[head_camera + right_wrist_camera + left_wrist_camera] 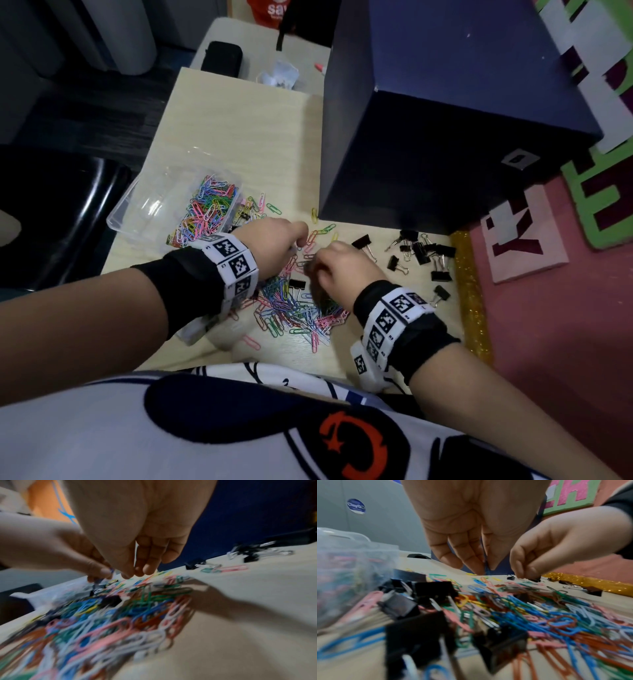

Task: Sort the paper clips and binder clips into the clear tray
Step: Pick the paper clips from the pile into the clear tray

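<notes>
Head: heap of coloured coated-wire paper clips (294,308) beside the clear plastic tray (137,205), black metal binder clips (423,253) rightward. Left wrist: right hand (556,545) pinched, on what we cannot tell. Right wrist: left hand (72,550) pinches a blue clip (111,570); light, slick, tangling, so we would nip one loop

The left hand (277,245) and right hand (337,270) reach in from the near side, nearly touching, fingers pointing down. The left pinches a clip (111,570); the right's fingertips hang bunched together.

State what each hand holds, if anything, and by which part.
Left hand pinches what looks like a blue paper clip, part unclear; whether the right hand holds anything cannot be told.
</notes>
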Demonstrator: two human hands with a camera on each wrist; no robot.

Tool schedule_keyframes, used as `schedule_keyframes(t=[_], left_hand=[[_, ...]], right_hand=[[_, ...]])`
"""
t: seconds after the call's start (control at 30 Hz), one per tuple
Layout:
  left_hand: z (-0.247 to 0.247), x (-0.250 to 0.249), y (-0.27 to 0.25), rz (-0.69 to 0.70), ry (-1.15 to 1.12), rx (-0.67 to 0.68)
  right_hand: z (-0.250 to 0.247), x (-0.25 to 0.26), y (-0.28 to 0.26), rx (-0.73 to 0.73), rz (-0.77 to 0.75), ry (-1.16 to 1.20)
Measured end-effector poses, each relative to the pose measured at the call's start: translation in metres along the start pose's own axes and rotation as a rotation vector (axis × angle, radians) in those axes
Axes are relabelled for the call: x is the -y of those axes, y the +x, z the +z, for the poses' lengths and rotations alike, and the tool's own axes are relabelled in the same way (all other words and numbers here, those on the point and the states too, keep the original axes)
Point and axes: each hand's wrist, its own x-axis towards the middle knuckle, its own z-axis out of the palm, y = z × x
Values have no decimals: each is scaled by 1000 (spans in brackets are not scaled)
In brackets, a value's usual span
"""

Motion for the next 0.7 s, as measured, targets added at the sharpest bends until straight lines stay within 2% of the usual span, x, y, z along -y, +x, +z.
schedule_keyframes(t=[0.13,0.3,0.5,0.6,0.7], left_hand=[[-1,13,-3,-50,-2,14],[4,14,-7,-43,32,0],[8,6,-3,10,38,7],[6,3,3,1,74,36],[6,0,7,7,153,106]], right_hand=[[13,16,2,140,-98,-137],[13,20,3,164,-139,-234],[11,12,0,86,-105,-226],[3,3,-7,82,-73,-87],[-2,-13,-13,-114,82,101]])
